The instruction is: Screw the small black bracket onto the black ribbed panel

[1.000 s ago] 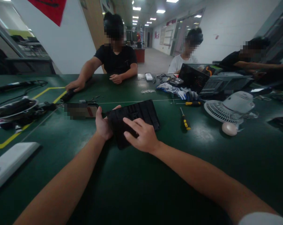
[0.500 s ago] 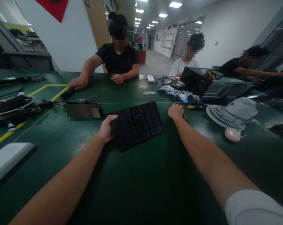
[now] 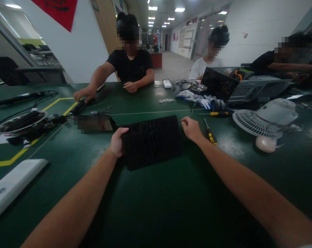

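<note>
My left hand [image 3: 117, 142] grips the left edge of a flat black plastic panel [image 3: 152, 141], thumb on top. The panel is held tilted above the green table, its ribbed face dark and hard to make out. Just off the panel's upper right corner is my right hand [image 3: 190, 128], its fingers curled in; what they hold, if anything, is hidden. Beside my right wrist lies a yellow-and-black screwdriver [image 3: 210, 133]. Another screwdriver [image 3: 218, 114] lies farther back, pointing left.
White-and-blue gloves [image 3: 194, 98] lie beyond my right hand. A grey fan [image 3: 264, 119] stands on the right. At left are a white slab-like case [image 3: 16, 184] and coiled cables [image 3: 24, 124]. Across the table, a person's hand [image 3: 84, 93] touches a dark object. Two other people sit at right.
My right hand has drawn nearer the panel's right edge, uncovering the nearer screwdriver. The panel has tilted and its face looks darker. The view has shifted slightly.
</note>
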Demonstrator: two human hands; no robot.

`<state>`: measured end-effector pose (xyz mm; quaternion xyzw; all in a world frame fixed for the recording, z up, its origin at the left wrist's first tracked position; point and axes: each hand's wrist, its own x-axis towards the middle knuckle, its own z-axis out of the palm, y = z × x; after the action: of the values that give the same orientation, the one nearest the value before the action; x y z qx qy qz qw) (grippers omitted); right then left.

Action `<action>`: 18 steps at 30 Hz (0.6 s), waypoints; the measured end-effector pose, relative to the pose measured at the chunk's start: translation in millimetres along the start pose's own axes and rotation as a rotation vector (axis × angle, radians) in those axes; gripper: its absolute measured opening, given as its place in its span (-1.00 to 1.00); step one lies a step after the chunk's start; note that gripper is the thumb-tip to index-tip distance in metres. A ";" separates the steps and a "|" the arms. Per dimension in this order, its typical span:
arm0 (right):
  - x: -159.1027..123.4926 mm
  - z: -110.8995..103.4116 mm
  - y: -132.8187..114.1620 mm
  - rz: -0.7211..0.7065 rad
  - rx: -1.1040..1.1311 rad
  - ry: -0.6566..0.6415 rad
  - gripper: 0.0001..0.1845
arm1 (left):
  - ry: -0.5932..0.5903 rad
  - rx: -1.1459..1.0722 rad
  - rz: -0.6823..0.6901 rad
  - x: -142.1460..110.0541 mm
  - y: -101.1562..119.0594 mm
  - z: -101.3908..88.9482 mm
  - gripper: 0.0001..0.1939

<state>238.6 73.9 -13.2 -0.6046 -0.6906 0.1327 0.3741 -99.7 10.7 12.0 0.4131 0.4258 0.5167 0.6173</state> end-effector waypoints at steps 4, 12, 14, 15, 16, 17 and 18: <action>11.5 -18.0 -18.0 0.023 0.203 0.089 -0.87 | 0.027 -0.137 -0.132 0.6 0.9 1.0 -0.58; 6.4 -60.6 -105.9 -0.106 0.693 -0.002 -0.70 | 0.022 -0.131 -0.174 1.4 0.0 3.5 -0.54; -6.0 -53.3 -124.6 -0.091 0.779 -0.198 -0.67 | 0.001 -0.135 -0.170 2.4 -1.8 1.7 -0.53; -11.7 -47.8 -130.4 -0.070 0.807 -0.289 -0.67 | -0.013 -0.136 -0.171 2.9 -2.7 0.9 -0.52; -16.7 -41.7 -133.7 -0.044 0.825 -0.368 -0.67 | -0.027 -0.135 -0.173 3.2 -3.6 0.3 -0.51; -20.5 -35.6 -134.9 -0.017 0.834 -0.437 -0.68 | -0.039 -0.134 -0.176 3.4 -4.5 0.1 -0.49; -23.2 -29.8 -134.4 0.010 0.838 -0.495 -0.70 | -0.047 -0.132 -0.178 3.3 -5.1 0.3 -0.47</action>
<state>159.6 12.7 84.3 -0.3557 -0.6430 0.5409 0.4091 -97.6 13.4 6.9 0.3441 0.4111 0.4769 0.6966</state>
